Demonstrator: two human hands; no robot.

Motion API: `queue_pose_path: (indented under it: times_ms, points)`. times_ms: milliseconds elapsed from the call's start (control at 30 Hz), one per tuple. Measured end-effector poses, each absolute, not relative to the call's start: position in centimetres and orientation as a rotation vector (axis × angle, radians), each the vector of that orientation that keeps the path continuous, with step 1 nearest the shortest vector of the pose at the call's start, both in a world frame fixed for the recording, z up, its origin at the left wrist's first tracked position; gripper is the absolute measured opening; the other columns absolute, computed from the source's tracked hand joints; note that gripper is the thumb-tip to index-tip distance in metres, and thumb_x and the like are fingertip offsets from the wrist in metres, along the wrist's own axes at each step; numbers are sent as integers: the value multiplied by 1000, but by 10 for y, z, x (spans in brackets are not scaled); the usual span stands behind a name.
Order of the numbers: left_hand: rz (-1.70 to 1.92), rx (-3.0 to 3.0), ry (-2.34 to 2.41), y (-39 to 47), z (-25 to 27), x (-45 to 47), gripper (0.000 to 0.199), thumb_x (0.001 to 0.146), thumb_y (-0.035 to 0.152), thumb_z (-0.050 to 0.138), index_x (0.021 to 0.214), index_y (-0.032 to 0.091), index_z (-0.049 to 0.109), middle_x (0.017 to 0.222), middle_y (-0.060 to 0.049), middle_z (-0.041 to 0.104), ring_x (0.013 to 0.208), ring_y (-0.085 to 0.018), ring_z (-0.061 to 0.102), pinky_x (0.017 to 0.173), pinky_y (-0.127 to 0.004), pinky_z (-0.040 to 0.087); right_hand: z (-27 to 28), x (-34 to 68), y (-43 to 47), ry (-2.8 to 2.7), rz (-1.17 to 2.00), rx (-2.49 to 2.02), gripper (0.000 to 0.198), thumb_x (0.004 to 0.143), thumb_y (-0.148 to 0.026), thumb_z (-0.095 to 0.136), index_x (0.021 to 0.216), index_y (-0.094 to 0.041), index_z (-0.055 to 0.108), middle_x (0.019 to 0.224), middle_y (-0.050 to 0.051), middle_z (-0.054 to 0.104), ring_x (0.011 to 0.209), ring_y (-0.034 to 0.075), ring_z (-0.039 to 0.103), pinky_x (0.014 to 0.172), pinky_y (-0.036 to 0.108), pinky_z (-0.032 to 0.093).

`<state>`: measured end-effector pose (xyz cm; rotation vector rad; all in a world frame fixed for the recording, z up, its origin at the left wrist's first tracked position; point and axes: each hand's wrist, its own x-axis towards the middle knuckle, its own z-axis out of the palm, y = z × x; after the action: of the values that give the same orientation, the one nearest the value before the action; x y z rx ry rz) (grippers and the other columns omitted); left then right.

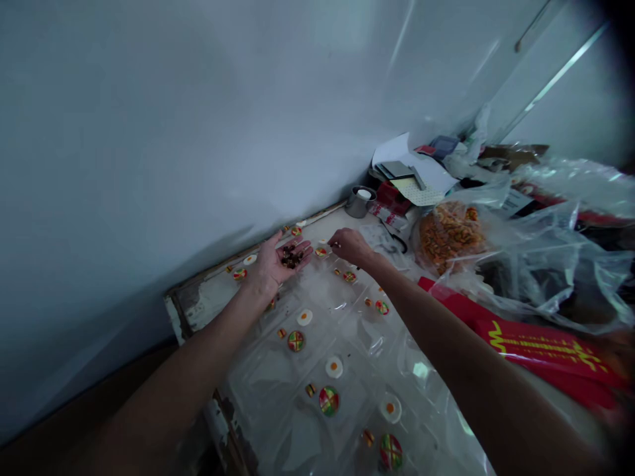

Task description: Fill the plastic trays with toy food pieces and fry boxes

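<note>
My left hand [278, 264] is palm up with its fingers stretched out, and a small heap of shiny dark brown pieces [292, 256] lies on it. Their exact kind is too small to tell. To its right, my right hand [350, 246] is closed in a pinch, low over the far end of the clear plastic packaging. What its fingertips hold is hidden. Just left of those fingertips is a small round red-and-green piece [320, 252]. Similar groups lie across the clear plastic trays [317, 301]: a fried-egg piece [334, 367], a tiny burger-like piece [310, 390] and a round red-and-green piece [329, 400].
A metal cup [358, 202] stands by the wall, with black-handled scissors [395, 239] nearby. On the right are a clear bag of orange pieces [450, 235], a red package with yellow print [540, 347] and papers [414, 175]. The worn table edge [225, 423] runs along the left.
</note>
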<state>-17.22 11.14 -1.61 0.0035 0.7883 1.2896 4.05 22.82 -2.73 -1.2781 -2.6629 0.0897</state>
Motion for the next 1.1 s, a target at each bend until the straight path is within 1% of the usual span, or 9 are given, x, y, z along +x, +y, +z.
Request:
queue_pose_path:
  times_ms: [100,200,300,400,467,567,767,900,1100]
  points:
    - [1271,35,772,110,-18,-174,48,98,46,47,124,10,65,106,-21,75,97,-33,74,81,-48,61,-21,37,221,-2610,74,-1342,24,88,-26,68,104,-15,82,101,14,78,94,26,70,80,31,46]
    - [1243,63,736,108,-17,-174,50,99,48,46,124,9,64,101,-20,75,94,-32,74,80,-46,61,-13,25,207,-2425,262,-1371,26,92,-36,67,102,-17,82,91,9,79,81,22,69,70,28,45]
    - [1226,61,734,107,-17,-172,49,99,48,46,120,9,65,91,-18,75,85,-29,74,79,-45,62,-5,6,186,-2308,444,-1139,24,94,-31,65,106,-19,81,89,5,77,75,17,67,68,25,45]
    - [1203,16,810,107,-17,-168,44,99,49,47,114,13,67,78,-13,73,71,-26,72,79,-46,62,2,-9,170,-2486,362,-823,27,87,-15,66,110,-22,80,99,6,74,84,16,66,77,23,46]
    - [1169,-1,843,107,-18,-164,40,99,45,48,111,13,68,72,-11,71,66,-25,70,77,-45,63,4,-13,166,-2680,261,-716,23,86,-14,67,102,-22,82,97,7,73,86,18,65,79,25,45]
    - [1126,17,864,106,-19,-159,36,100,41,49,109,12,67,71,-12,70,65,-25,70,71,-43,63,4,-8,169,-2766,227,-843,11,84,-22,72,88,-19,81,84,6,75,78,18,65,72,26,43]
    - [1129,44,840,105,-14,-161,21,96,19,54,110,11,68,79,-11,75,73,-24,74,76,-41,64,-5,7,195,-2324,751,-1082,12,78,-24,70,85,-18,78,76,1,76,68,16,67,62,23,45]
    - [1238,101,838,92,-1,-187,27,95,13,53,116,6,68,92,-17,77,84,-25,76,77,-36,63,-10,-8,232,-2174,588,-1183,17,78,-21,66,89,-15,79,78,3,77,70,16,68,62,22,45]
    - [1413,36,850,54,8,-238,36,97,15,49,130,7,63,100,-18,77,90,-26,77,80,-38,65,-26,-36,279,-2508,248,-1137,22,78,-17,69,93,-22,82,89,3,79,80,18,69,71,24,44]
